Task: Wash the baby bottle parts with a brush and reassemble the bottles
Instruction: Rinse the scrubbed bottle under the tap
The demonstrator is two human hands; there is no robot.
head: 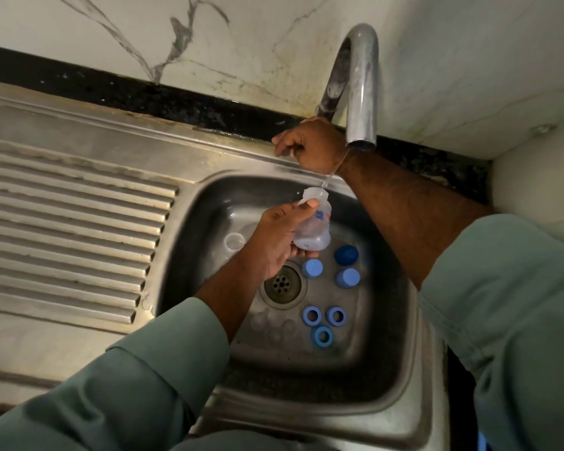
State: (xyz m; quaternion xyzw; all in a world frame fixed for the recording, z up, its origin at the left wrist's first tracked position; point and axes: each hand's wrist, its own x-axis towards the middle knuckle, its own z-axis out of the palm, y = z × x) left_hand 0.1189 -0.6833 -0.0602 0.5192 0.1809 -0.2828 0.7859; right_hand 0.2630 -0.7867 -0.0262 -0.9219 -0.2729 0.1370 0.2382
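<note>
1. The left hand [275, 242] curls its fingers round the clear baby bottle [313, 224], held tilted over the sink [189, 222].
2. The right hand [310, 146] grips the tap lever, I judge.
3. Keep the bottle's mouth under the thin stream from the spout [360, 143]; fill it partway, then brush.

The only marking in view sits on the small clear plastic baby bottle [313, 227] gripped in the left hand [275, 240] over the stainless steel sink [385, 320]: a small blue printed patch with a touch of red beside it, on the bottle's shoulder just under the threaded neck. It is too small and blurred for any letter or number to be made out. Faint pale marks lower on the bottle's wall may be printing as well, but they cannot be read. No other legible text, brand, number or sign shows anywhere else
</note>
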